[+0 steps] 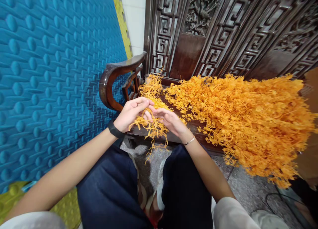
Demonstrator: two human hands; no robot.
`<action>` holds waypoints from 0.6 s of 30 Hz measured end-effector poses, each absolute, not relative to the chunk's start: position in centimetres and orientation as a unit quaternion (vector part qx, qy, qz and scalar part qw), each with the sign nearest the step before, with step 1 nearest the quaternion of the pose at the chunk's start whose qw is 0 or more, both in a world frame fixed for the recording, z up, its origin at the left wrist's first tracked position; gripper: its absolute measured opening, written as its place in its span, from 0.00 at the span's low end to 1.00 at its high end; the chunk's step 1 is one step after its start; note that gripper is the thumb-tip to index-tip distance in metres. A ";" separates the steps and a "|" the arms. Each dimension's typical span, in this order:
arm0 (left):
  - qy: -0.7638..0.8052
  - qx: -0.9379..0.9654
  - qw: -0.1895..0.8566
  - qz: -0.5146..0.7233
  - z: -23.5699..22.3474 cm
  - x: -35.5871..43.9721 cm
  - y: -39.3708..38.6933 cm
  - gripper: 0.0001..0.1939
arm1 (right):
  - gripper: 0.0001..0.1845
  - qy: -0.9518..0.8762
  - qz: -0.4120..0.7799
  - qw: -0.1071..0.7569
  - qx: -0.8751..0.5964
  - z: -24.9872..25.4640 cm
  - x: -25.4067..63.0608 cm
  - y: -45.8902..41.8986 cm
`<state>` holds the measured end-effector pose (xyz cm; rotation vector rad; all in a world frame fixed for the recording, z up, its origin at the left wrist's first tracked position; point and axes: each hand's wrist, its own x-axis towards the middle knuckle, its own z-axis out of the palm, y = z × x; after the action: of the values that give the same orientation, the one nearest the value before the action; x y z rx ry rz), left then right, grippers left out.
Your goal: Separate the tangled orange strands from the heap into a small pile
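Note:
My left hand (pixel 135 112), with a black band at its wrist, is closed on a loose cluster of thin orange strands (pixel 155 128) that look like plastic flower pieces. The strands hang below my fingers over the front edge of the wooden bench (pixel 142 132). My right hand (pixel 172 121), with a thin bangle, meets the left fingertips, its thumb and fingers pinched together. What sits between those right fingertips is too small to make out. Behind my hands lies a smaller heap of orange strands (pixel 152 86) on the bench seat.
A large orange pile (pixel 258 119) spreads over the bench to the right and overhangs its front. A curved armrest (pixel 109 73) stands at the left, beside blue textured matting (pixel 54 73). The carved backrest (pixel 191 53) rises behind. A dark cable (pixel 267 197) lies at lower right.

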<state>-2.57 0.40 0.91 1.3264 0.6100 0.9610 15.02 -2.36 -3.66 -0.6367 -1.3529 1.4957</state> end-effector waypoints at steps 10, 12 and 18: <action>0.299 0.601 0.559 0.487 1.1 -2.6 0.1 0.13 | 0.18 -0.582 0.602 0.440 -0.325 -3.0 15.1 -2.8; 0.300 0.604 0.554 0.488 1.0 -2.5 0.3 0.15 | 0.12 -0.561 0.595 0.479 -0.318 -2.8 15.2 -2.6; 0.271 0.683 0.586 0.341 -0.4 -2.1 0.6 0.24 | 0.11 -0.441 0.601 0.599 -0.292 -2.5 16.2 -2.0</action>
<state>-2.13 0.65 -0.38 1.5937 0.6329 0.7949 16.16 -1.95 -2.46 -0.6765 -1.0226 1.3933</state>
